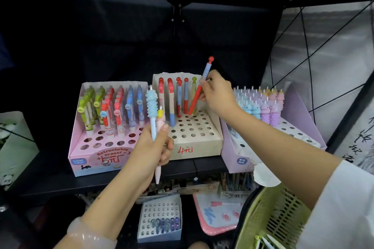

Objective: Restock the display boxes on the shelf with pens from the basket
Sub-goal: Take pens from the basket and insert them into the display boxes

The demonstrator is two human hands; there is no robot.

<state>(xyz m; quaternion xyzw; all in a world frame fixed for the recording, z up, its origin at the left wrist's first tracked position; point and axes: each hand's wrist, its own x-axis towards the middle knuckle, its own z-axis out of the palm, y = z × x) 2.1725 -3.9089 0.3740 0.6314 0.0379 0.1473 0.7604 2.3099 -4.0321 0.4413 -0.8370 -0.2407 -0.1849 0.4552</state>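
- Now the right hand [217, 95] pinches a red pen [199, 89], tilted, its tip at a hole in the tan box [197, 143] on the shelf [60, 184].
- If it leans too much, it may miss and bump the standing pens [178, 97].
- Left hand [155, 147] grips two spare pens [153, 115]; one could slip.
- The basket [271, 214] sits low right.

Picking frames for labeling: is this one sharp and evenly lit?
Head view: wide-angle bending at the edges; shelf back nearly black; middle beige display box well lit and readable; right hand and its red pen slightly soft; green basket blurred.
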